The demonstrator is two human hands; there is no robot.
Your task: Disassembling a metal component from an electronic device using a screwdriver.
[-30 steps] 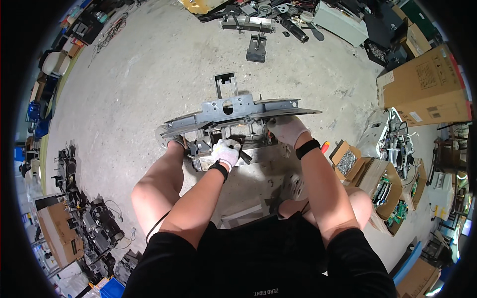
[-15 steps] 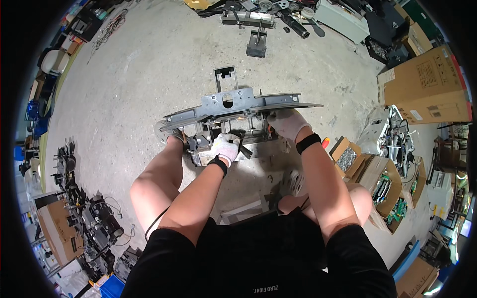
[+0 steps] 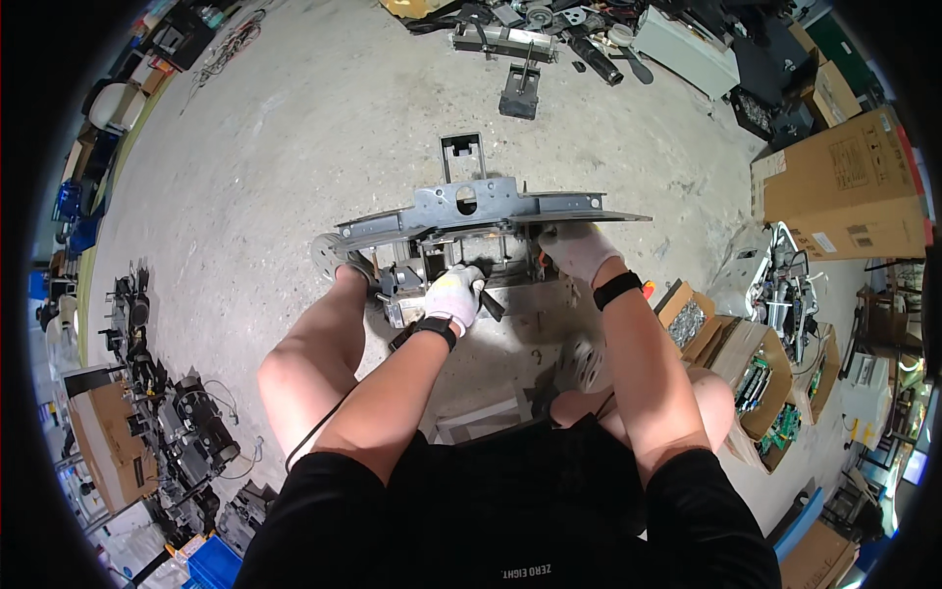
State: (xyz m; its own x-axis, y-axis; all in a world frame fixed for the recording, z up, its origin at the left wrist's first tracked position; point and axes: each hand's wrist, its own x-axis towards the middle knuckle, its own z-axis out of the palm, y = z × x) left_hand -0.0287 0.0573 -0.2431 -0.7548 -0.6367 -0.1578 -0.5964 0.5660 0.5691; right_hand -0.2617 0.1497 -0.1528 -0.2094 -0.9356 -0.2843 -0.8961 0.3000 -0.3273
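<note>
A grey metal chassis point(image 3: 466, 201), with a holed plate, a long crossbar and an upright bracket, rests on the floor between my feet. Against its near side my left hand point(image 3: 453, 294), in a white glove, is closed with curled fingers. A black part point(image 3: 491, 308) sticks out beside those fingers; whether it is gripped or only touched is unclear. My right hand point(image 3: 581, 251), also gloved, reaches under the crossbar's right end. Its fingers are bent and partly hidden by the bar, and a small orange spot point(image 3: 545, 262) shows at their tips.
Cardboard boxes of screws point(image 3: 687, 319) and green circuit boards point(image 3: 782, 427) stand at right, below a big carton point(image 3: 834, 187). Dismantled machine parts point(image 3: 186, 432) line the left. Scrap metal point(image 3: 505, 41) lies at the far side. A red-and-yellow handle point(image 3: 648, 289) shows by my right wrist.
The view has shifted slightly, so the whole scene sits a little right and lower. My left hand has turned somewhat and stays at the chassis; my right hand keeps its place under the crossbar.
</note>
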